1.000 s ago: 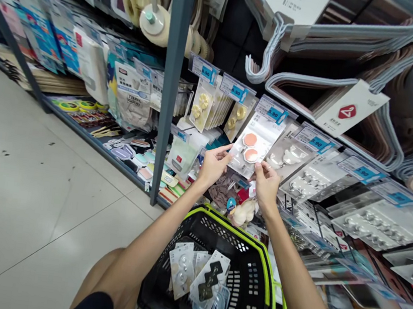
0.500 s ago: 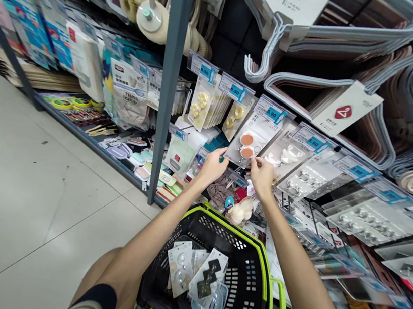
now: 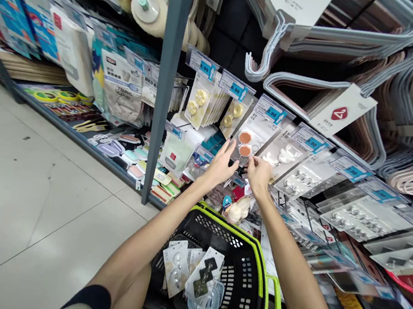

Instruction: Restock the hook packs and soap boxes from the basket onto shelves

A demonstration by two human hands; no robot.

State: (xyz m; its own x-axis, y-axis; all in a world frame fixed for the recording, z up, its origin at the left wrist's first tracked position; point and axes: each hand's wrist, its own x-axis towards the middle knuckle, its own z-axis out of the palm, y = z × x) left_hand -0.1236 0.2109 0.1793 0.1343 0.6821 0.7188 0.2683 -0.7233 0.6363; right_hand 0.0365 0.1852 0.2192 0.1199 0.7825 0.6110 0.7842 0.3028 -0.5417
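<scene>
One orange-disc packet (image 3: 251, 139), long axis slanting, top toward upper right

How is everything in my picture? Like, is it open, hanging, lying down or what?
Left hand: open, fingers spread by the orange-hook pack
Right hand: fingers bent at the pack's lower right; grip unclear
Orange-hook pack: upright below a price tag
Yellow-hook packs: hanging in a row
Hangers: bundled, hanging
Basket: open on top, partly filled
Dark-diamond pack: lying in the basket
</scene>
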